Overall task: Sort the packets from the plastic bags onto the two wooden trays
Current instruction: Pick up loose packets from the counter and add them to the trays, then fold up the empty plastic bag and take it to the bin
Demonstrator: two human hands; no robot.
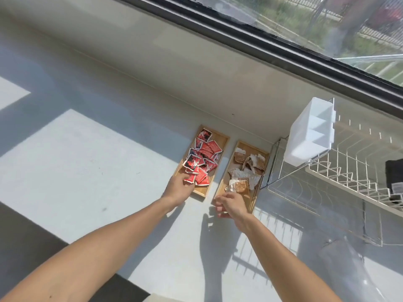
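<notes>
Wooden and pale, two shallow trays sit side by side near the middle of the frame, close to the wall under the window, on a white desk point(87, 162) striped with sunlight. The left tray point(222, 141) carries a heap of glossy red packets point(201, 158) with white torn-looking edges and dark print, overlapping at all angles. The right tray point(256, 198) carries brown and beige packets point(245, 173), crinkled, some partly clear or silvery — they lie looser than the red ones.

At the near end of the left tray, the left hand point(177, 188) reaches in, its fingers at a red packet on the edge of the heap; whether this grip pinches the packet or only touches it cannot be told. The right hand point(230, 204) hovers over the near end of the right tray with fingers loosely curled and nothing visible between them, just short of the nearest brown packet.

To the right stands a white wire dish rack point(340, 177) with a white plastic cutlery holder point(309, 136) hung on its corner. A clear plastic bag point(349, 269) lies at lower right.
</notes>
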